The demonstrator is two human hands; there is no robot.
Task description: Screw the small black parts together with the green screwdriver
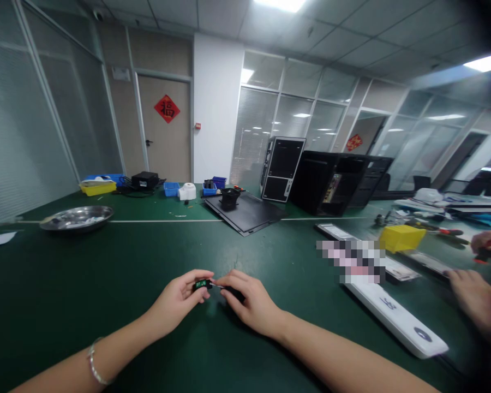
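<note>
My left hand (179, 302) pinches a small black part with a green face (203, 284) just above the green table (106, 284). My right hand (250, 302) is closed around a small black piece (234, 295), its fingertips meeting the left hand's. A thin pale link runs between the two pieces. A bracelet (93, 364) sits on my left wrist.
A white panel (396, 316) lies to the right, with a yellow bin (401, 237) behind it. Another person's hands (477, 297) work at the right edge. A metal dish (77, 218), a black panel (245, 213), computer cases (335, 183) and blue bins (213, 186) stand farther back.
</note>
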